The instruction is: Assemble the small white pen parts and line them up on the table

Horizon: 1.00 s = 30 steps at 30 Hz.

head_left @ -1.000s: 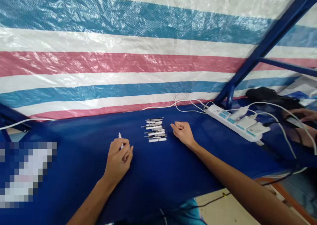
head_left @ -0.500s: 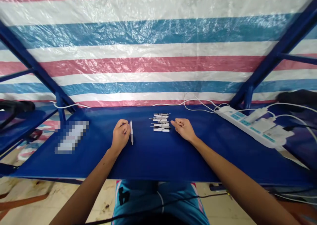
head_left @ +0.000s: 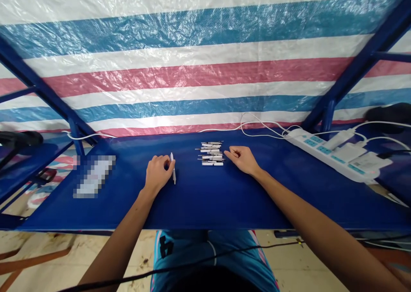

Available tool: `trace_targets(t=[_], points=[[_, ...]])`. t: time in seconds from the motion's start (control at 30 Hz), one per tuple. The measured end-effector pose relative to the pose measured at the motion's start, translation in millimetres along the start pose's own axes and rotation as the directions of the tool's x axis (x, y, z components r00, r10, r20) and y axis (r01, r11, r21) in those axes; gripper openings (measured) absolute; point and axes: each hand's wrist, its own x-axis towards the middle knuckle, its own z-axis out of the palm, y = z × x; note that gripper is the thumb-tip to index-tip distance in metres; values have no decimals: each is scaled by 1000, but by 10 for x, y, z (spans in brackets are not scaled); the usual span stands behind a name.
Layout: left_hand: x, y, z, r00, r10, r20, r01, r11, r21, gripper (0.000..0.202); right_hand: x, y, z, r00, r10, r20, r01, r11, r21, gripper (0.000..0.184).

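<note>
Centrally, from the head view, a blue counter point(head_left: 205, 202) runs across the frame, with both forearms reaching in over its near edge. The left hand point(head_left: 157, 174) is closed, its fingers grasping a slim white pen point(head_left: 173, 170) that stands tilted on the blue surface at the hand's inner side. The pen's lower tip touches or nearly touches the counter; the view does not settle which. The right hand point(head_left: 242, 160) rests near the far edge with its fingers loosely curled, released and gripping nothing, its fingertips just beside a heap of white pens point(head_left: 210, 153). That heap lies between the hands, closer to the right one and near the far edge, and its overlapping pens are too small to count. Wide open blue lies between the hands and the near edge. Toward the right end sits a white power strip point(head_left: 327, 155) with plugged-in adapters and looping cables. Toward the left end, a pixelated patch point(head_left: 94, 176) hides whatever lies there. A dark object point(head_left: 388, 113) is cut off by the right frame edge.
</note>
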Motion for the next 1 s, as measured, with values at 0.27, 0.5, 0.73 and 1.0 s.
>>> trace_targets(t=[0.27, 0.5, 0.73, 1.0], points=[[1, 5, -6, 996, 3, 89, -7, 999, 52, 32, -34, -58, -5, 999, 21, 28, -26, 983, 180, 38], [15, -9, -16, 992, 12, 129, -16, 999, 29, 26, -5, 32, -23, 994, -103, 45, 96, 986, 138, 36], [21, -44, 12, 996, 28, 80, -24, 998, -52, 24, -12, 43, -41, 988, -135, 75, 128, 988, 88, 28], [22, -114, 35, 989, 135, 60, -126, 983, -135, 20, -11, 56, -14, 984, -160, 84, 154, 986, 65, 21]])
